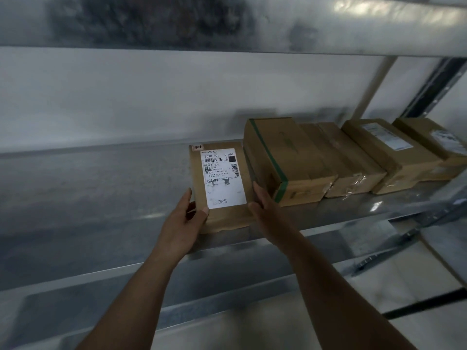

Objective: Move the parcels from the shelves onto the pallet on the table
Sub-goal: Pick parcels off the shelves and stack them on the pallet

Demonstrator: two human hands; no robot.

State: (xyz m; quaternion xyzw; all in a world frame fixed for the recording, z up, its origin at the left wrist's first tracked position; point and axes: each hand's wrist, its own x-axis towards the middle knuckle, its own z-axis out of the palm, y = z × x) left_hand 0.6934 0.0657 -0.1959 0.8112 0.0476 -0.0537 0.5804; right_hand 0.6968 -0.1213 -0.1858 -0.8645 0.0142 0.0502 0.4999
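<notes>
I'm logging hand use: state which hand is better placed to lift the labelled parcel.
Neither alone, probably: left hand grips the labelled parcel's left edge, right hand its right edge beside the green-taped box. Use both.

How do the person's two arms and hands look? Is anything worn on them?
Both forearms are bare up to the picture's lower edge: no sleeves, gloves, watch or rings show. The left hand and right hand are bare too, with slim fingers and short nails.

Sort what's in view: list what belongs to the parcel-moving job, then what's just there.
Job:
flat labelled parcel, held by left hand and right hand
green-taped box
three more boxes
shelf

Just there:
upper shelf
back wall
</notes>
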